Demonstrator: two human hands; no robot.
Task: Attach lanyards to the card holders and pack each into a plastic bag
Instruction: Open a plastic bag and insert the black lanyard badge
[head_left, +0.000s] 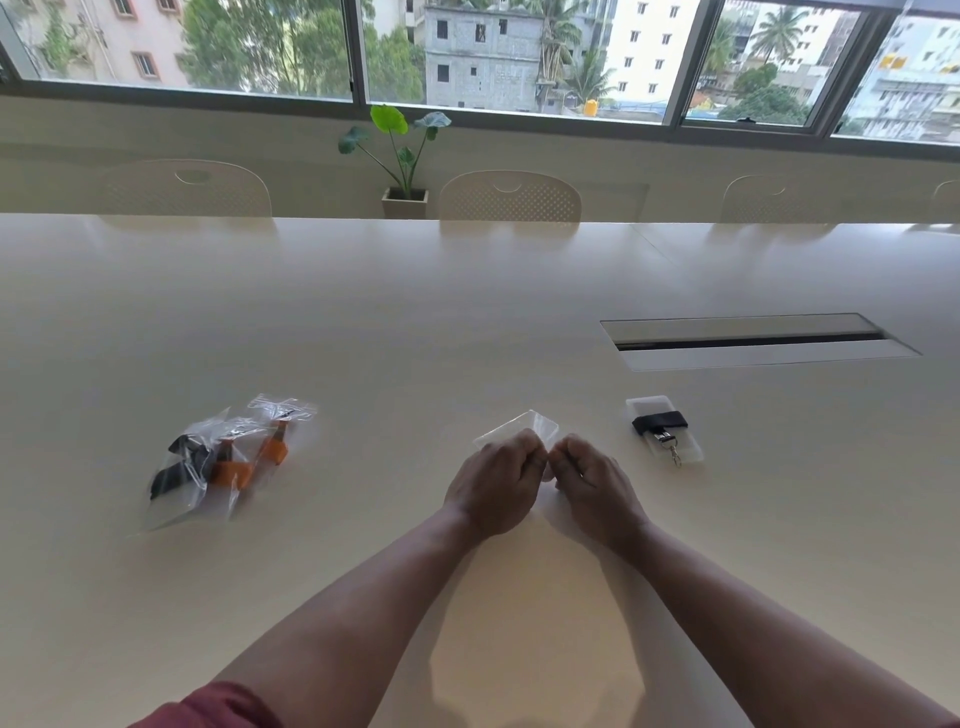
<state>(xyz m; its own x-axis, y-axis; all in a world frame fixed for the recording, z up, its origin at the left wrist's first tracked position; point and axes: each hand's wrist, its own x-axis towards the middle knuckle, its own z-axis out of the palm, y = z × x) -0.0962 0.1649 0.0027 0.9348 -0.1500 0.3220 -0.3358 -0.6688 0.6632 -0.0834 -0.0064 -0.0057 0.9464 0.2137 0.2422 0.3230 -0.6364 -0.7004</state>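
Observation:
A clear plastic bag (519, 428) is held just above the cream table (415, 322) at the centre. My left hand (493, 486) pinches its near edge from the left, and my right hand (592, 486) pinches it from the right, fingers curled. To the right lies a clear card holder (680, 449) with a folded black lanyard (658, 422) and its metal clip on top. On the left sit three packed bags (223, 457) holding orange and black lanyards.
A recessed cable slot (753, 340) is set in the table at the back right. Cream chairs (509, 197) and a potted plant (402, 171) stand beyond the far edge, under the windows.

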